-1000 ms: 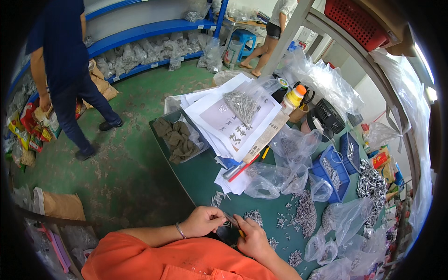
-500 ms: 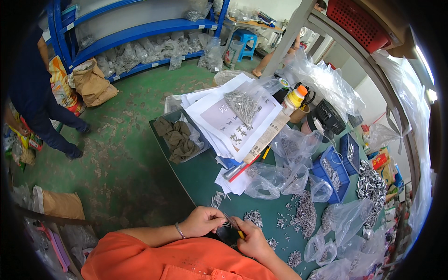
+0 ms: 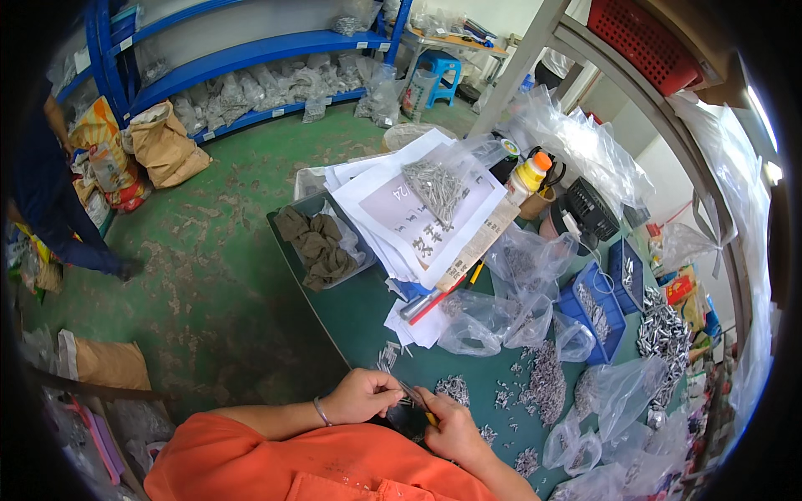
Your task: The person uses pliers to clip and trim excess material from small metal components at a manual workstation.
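Observation:
My right hand (image 3: 454, 424) is closed round a pair of pliers (image 3: 432, 419) with yellow handles, and the metal jaws point toward my other hand. My left hand (image 3: 365, 396), with a bracelet at its wrist, is closed in a pinch right by the jaws; what its fingertips hold is too small to make out. Just beyond the left hand lie some thin metal pins (image 3: 388, 356). A small heap of metal pieces (image 3: 454, 389) sits beside the right hand, and a larger heap (image 3: 547, 384) spreads farther right.
Clear plastic bags of small parts (image 3: 472, 324), a blue bin (image 3: 591, 313) and a pile of metal cylinders (image 3: 664, 330) crowd the table's right side. Papers (image 3: 376, 196) carry a bag of pins (image 3: 436, 192). A tray with a brown cloth (image 3: 317, 246) stands left; a person (image 3: 63, 200) stands far left.
My hands and the pliers stay almost in place. The person at the far left has shifted left, and the person partly visible at the back, behind the post, is out of sight.

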`<state>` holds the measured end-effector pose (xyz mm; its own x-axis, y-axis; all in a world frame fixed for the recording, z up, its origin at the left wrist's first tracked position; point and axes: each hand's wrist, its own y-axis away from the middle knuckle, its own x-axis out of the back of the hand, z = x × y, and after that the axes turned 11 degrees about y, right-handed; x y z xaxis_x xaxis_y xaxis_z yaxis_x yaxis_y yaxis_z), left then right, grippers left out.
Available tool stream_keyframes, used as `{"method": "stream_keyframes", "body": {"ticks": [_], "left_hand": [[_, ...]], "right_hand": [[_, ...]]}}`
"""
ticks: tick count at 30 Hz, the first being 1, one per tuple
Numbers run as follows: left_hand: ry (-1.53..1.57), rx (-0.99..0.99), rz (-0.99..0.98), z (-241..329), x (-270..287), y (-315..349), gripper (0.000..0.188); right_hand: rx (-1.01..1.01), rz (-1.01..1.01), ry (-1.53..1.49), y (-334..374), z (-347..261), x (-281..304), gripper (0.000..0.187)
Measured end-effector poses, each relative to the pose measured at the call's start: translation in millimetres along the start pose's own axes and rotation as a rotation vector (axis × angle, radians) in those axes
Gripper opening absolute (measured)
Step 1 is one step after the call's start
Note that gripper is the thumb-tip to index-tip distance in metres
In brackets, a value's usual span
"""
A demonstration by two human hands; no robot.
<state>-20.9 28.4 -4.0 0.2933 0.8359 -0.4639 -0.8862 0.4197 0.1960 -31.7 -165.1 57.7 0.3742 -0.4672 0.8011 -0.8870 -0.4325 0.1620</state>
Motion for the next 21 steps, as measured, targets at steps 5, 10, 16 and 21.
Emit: {"method": "stream_keyframes", "body": {"ticks": [5,10,16,21], "left_hand": [[-0.021,0.055,-0.031,3,2,0,0.011],[0.007,0.035,-0.028,4,1,1,0.011],[0.028,0.068,-0.059,6,3,0,0.012],[0.031,0.050,-0.056,6,3,-1,0.011]], "right_hand": [[-0.020,-0.055,-0.117,0,2,0,0.060],[-0.071,-0.119,-0.201,0,3,-1,0.062],[-0.095,-0.124,-0.368,3,12,-10,0.064],[-0.075,-0.087,-0.289,3,4,-6,0.064]]}}
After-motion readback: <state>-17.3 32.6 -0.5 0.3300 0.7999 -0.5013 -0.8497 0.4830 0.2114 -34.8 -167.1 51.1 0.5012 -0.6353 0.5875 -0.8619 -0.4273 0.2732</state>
